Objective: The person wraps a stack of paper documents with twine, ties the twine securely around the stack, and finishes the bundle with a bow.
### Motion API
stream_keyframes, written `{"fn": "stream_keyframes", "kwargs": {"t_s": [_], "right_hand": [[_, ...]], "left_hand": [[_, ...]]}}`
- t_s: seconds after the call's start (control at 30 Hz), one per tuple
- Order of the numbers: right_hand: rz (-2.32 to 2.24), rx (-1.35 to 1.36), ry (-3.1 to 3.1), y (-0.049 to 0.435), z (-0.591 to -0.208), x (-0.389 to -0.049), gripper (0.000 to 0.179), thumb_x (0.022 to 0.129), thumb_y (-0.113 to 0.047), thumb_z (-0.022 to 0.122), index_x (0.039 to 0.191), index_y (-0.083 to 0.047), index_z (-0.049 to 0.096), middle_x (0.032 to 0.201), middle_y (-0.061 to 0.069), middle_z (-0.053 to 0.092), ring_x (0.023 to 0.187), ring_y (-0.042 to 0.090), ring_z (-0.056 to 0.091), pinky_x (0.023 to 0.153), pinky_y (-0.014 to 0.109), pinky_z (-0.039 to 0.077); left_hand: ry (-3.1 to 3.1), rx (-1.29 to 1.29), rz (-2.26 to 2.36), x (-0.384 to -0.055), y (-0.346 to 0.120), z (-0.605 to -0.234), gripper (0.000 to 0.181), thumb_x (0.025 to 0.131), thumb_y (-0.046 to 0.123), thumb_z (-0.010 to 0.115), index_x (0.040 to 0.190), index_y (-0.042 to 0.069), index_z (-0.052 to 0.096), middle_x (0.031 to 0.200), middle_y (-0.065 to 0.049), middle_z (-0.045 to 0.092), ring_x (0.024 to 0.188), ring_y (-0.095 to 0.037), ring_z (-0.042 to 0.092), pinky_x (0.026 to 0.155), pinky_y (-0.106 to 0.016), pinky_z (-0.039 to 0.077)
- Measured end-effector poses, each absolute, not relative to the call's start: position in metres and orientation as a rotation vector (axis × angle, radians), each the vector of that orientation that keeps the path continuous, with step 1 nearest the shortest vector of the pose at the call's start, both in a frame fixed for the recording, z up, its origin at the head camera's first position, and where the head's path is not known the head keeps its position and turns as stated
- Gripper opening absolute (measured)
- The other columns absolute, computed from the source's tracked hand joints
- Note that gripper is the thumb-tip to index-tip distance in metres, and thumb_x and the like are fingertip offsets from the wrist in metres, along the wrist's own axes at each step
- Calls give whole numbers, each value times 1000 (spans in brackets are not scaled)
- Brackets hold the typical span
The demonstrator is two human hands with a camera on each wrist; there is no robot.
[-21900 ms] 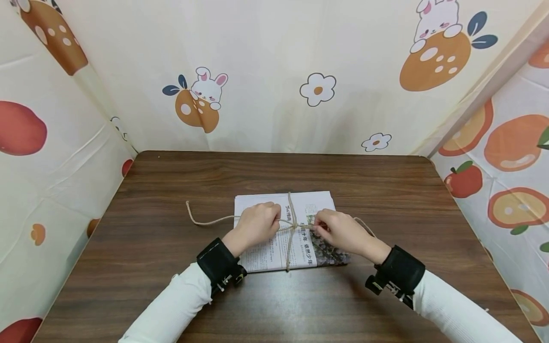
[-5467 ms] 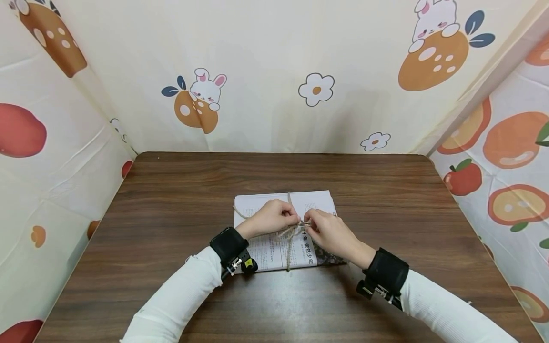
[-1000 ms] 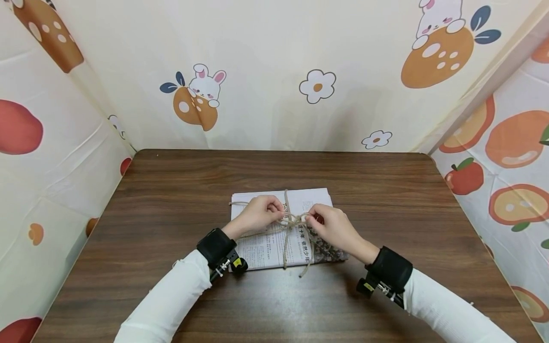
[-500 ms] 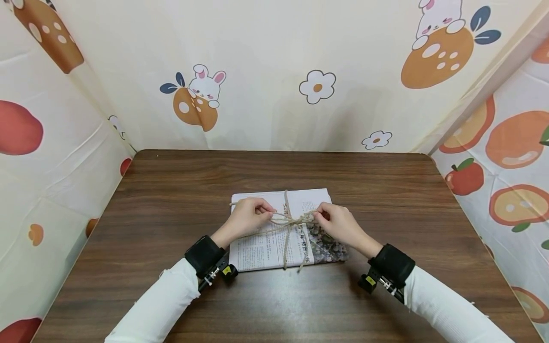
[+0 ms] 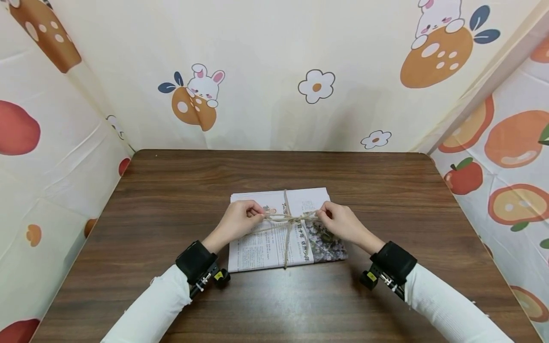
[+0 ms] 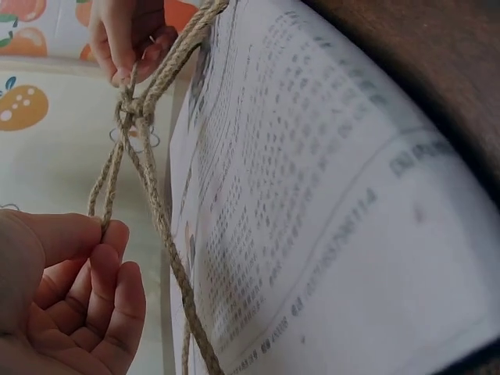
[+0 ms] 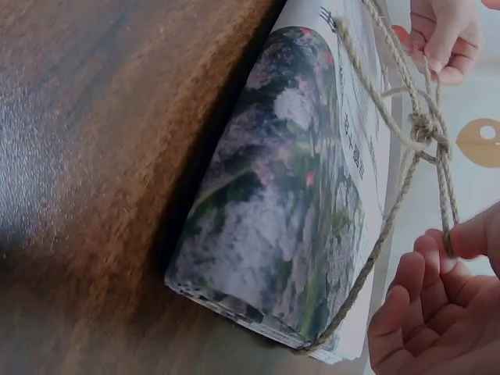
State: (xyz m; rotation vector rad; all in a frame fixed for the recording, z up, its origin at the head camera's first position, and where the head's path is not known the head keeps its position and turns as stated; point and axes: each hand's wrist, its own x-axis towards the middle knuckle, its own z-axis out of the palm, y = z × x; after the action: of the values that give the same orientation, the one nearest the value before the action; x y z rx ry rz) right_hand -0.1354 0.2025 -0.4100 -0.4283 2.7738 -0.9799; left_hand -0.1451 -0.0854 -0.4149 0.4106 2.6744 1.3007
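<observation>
A flat bundle of folded newspapers (image 5: 261, 250) lies on the table, crossed lengthwise and sideways by jute twine (image 5: 286, 245). Over its middle the twine forms a bow with a knot (image 6: 131, 109). My left hand (image 5: 239, 219) pinches the bow's left loop (image 6: 112, 183) between thumb and index finger, the other fingers curled. On the opposite side, my right hand (image 5: 343, 223) pinches the right loop (image 7: 447, 191) the same way. Both hands hover just above the paper. One loose twine end (image 7: 351, 47) hangs toward the bundle's near edge.
The dark wood-grain table (image 5: 180, 186) surrounds the bundle. Printed curtains with rabbits, flowers and fruit enclose it at the back (image 5: 261, 114), left and right. Black wrist straps with small cameras sit on both forearms.
Earlier a plain crossing with long straight ends lay on the bundle; now it is a bow. Within the last second my hands have drawn apart, the left one moving farther left, stretching the loops.
</observation>
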Motion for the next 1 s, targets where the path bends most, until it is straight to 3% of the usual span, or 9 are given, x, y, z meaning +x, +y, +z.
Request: {"fn": "stream_keyframes", "kwargs": {"t_s": [0.6, 1.0], "right_hand": [[-1032, -142, 2636, 207, -409, -137, 27, 98, -26, 41, 84, -6, 53, 77, 9, 54, 60, 18, 41, 58, 30, 33], [-889, -433, 2701, 209, -409, -138, 12, 93, -18, 49, 86, -11, 55, 65, -1, 48, 52, 12, 38, 53, 27, 32]], "left_hand": [[2645, 367, 1315, -141, -95, -419, 5, 82, 11, 64, 81, 14, 68, 71, 3, 60, 62, -11, 52, 57, -23, 42], [2644, 281, 1335, -146, -96, -416, 5, 82, 15, 67, 85, 13, 71, 72, 3, 63, 61, -11, 54, 56, -24, 42]]}}
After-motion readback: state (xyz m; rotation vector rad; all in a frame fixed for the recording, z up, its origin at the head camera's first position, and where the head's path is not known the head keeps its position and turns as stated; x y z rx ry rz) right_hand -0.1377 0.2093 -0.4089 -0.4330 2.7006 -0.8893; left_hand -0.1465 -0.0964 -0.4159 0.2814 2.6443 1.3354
